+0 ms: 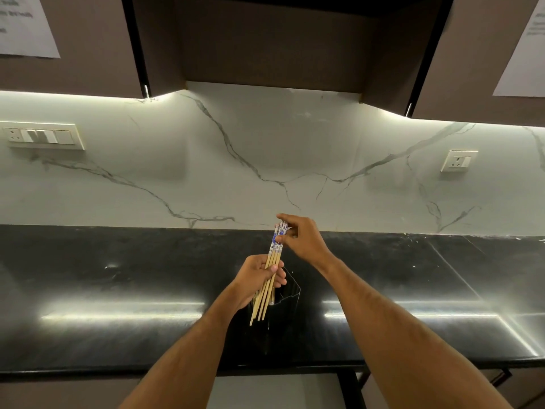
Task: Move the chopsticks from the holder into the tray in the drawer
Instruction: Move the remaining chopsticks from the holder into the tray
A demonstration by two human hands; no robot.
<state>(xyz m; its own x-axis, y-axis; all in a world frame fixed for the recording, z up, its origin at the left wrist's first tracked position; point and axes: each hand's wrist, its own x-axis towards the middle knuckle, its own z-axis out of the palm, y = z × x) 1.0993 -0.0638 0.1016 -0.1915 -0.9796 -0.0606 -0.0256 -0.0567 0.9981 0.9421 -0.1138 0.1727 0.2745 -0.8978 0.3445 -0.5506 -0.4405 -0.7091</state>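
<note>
Left hand (259,276) clenched mid-shaft on the chopsticks (269,273); right hand (300,237) pinched their patterned tops. Bundle stood near upright, slightly tilted, above the dark holder (290,293) on the counter (118,276). Drawer, tray not visible.

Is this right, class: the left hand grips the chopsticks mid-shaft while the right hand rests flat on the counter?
Not quite. The head view shows the right hand raised, pinching the patterned tops of the chopsticks, not flat on the counter. The left hand does grip them mid-shaft.
</note>
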